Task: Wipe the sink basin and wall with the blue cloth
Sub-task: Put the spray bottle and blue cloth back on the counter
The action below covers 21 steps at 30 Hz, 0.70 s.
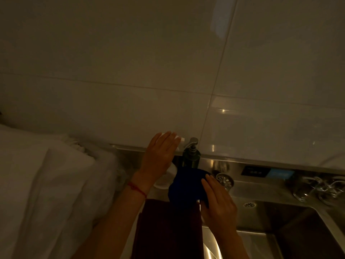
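Blue cloth (186, 186): lying bunched on the steel worktop (261, 191) at the sink's back left corner, just in front of a dark pump bottle (191, 157).

Right hand (218, 200): resting on the cloth's right edge, fingers straight and relaxed, grasping nothing visibly.

Left hand (160, 152): reaching up beside the bottle, fingers extended and lying over a white object (180, 140) against the tiled wall (130, 71); whether it is gripping that object cannot be told. A red string (137, 188) is circling its wrist.

Sink basin (298, 230): sitting lower right in dim light.

Also present: dark brown towel (168, 230) hanging below the cloth; white fabric (46, 184) piling at left; glassware (317, 187) standing at far right.
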Each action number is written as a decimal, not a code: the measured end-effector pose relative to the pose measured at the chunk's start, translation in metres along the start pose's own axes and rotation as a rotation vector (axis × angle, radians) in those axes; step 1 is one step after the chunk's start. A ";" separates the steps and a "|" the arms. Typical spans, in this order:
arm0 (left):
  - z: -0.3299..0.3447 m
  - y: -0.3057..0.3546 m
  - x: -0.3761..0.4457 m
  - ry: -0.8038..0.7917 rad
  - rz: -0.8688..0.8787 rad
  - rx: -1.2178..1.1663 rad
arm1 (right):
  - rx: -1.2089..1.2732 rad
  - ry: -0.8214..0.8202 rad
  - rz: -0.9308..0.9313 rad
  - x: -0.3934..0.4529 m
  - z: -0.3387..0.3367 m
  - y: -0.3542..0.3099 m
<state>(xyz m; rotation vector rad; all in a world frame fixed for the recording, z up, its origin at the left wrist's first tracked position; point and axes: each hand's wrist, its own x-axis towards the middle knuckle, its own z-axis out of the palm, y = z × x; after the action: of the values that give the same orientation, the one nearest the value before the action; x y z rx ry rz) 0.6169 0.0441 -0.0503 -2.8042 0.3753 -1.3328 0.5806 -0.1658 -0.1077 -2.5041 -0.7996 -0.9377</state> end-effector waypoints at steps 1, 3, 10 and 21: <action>-0.003 0.001 -0.002 0.017 0.001 -0.003 | 0.004 -0.001 -0.001 0.000 -0.001 -0.001; -0.010 0.004 -0.006 0.056 0.006 0.001 | 0.011 0.003 -0.003 -0.001 -0.002 -0.001; -0.047 0.024 -0.022 0.075 0.050 -0.038 | 0.011 0.052 -0.016 0.000 -0.011 -0.010; -0.090 0.060 -0.069 -0.136 0.078 -0.193 | -0.026 0.089 -0.004 -0.010 -0.039 -0.043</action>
<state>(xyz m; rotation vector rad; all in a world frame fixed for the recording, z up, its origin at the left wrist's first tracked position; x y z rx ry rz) 0.4939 0.0089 -0.0526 -2.9782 0.6332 -1.1403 0.5287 -0.1551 -0.0816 -2.4639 -0.7696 -1.0589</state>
